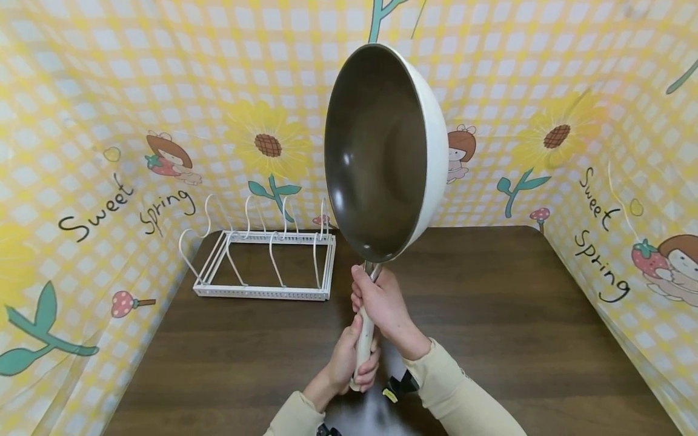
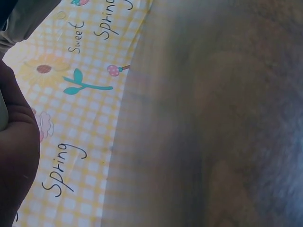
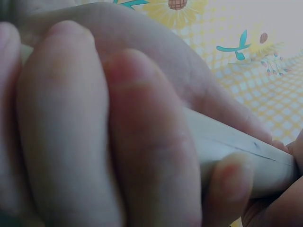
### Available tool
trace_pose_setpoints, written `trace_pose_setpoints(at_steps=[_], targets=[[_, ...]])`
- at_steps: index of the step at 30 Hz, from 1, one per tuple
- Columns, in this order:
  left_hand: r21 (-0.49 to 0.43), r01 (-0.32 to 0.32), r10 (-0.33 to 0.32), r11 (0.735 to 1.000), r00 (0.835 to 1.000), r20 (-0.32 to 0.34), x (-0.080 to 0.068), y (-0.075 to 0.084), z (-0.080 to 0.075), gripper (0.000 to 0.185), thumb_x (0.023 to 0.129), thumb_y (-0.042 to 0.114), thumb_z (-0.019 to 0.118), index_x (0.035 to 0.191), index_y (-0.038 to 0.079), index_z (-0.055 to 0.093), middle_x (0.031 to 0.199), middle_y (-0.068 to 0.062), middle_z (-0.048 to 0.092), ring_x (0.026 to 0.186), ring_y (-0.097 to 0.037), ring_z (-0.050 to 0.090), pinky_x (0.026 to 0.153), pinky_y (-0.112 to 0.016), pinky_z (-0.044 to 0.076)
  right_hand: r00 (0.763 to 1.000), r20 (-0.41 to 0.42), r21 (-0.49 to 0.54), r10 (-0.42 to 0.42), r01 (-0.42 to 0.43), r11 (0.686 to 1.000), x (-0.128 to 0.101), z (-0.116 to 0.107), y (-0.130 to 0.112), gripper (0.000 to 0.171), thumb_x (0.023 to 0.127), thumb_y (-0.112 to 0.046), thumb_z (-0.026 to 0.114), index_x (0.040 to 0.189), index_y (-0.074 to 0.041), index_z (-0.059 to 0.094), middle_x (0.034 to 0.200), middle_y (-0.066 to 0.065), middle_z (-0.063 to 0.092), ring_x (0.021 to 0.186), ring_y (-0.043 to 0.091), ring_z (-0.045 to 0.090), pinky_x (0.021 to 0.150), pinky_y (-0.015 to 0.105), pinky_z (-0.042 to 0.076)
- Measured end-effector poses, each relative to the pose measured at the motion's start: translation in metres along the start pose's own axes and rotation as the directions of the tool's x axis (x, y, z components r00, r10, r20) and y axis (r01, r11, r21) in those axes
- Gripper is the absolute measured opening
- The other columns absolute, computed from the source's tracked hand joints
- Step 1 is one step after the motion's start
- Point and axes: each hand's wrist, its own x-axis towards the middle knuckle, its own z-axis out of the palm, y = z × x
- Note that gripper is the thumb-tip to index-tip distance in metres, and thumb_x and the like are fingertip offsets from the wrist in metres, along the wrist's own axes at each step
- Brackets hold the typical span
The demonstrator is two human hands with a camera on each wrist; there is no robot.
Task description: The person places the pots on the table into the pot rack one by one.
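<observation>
A deep wok (image 1: 382,151), dark brown inside and white outside, is held up on its pale handle (image 1: 364,345), its inside turned toward the left. My right hand (image 1: 384,303) grips the top of the handle, just below the bowl. Lower down, toward the handle's end, my left hand (image 1: 349,357) wraps around it. Close up in the right wrist view, curled fingers (image 3: 147,146) cross the pale handle (image 3: 236,146), with part of the other hand at the right edge. Only a dark piece of the left hand (image 2: 19,156) shows in the left wrist view.
A white wire rack (image 1: 262,293) with several upright curved dividers stands on the dark wooden table (image 1: 480,327), left of the wok. Yellow checked cloth (image 1: 491,66) surrounds the table at the back and both sides.
</observation>
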Motion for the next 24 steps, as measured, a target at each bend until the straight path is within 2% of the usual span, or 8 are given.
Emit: trace_pose_setpoints(at_steps=[3,12,24], targets=[[0.004,-0.004,0.004,1.0,1.0,0.01,0.0,0.002,-0.001,0.059,0.106,0.062,0.014,0.083,0.017,0.044,0.05,0.012,0.04,0.036,-0.002,0.038,0.031,-0.023,0.034,1.0,-0.001,-0.003,0.0,0.0,1.0,0.001,0.001,-0.002,0.029,0.104,-0.021,0.055,0.079,-0.007,0.048,0.06,0.002,0.044,0.049,0.017,0.047,0.047,0.024,0.045],[-0.074,-0.048,0.056,0.996,0.991,0.119,-0.007,0.002,-0.007,0.059,0.107,0.055,0.004,0.085,0.019,0.045,0.053,0.012,0.038,0.037,-0.002,0.035,0.028,-0.025,0.029,0.998,0.054,-0.001,-0.027,0.027,1.0,0.0,0.009,-0.002,0.033,0.104,-0.016,0.051,0.073,-0.006,0.047,0.057,0.003,0.044,0.048,0.016,0.047,0.047,0.024,0.047],[-0.122,-0.039,0.059,0.992,0.984,0.166,-0.017,0.007,-0.013,0.059,0.106,0.056,0.002,0.088,0.019,0.044,0.054,0.011,0.037,0.038,-0.003,0.033,0.028,-0.027,0.024,0.995,0.089,-0.047,-0.051,0.055,0.997,0.0,0.021,-0.001,0.039,0.105,-0.016,0.049,0.067,-0.006,0.046,0.056,0.002,0.045,0.048,0.015,0.048,0.048,0.024,0.048]])
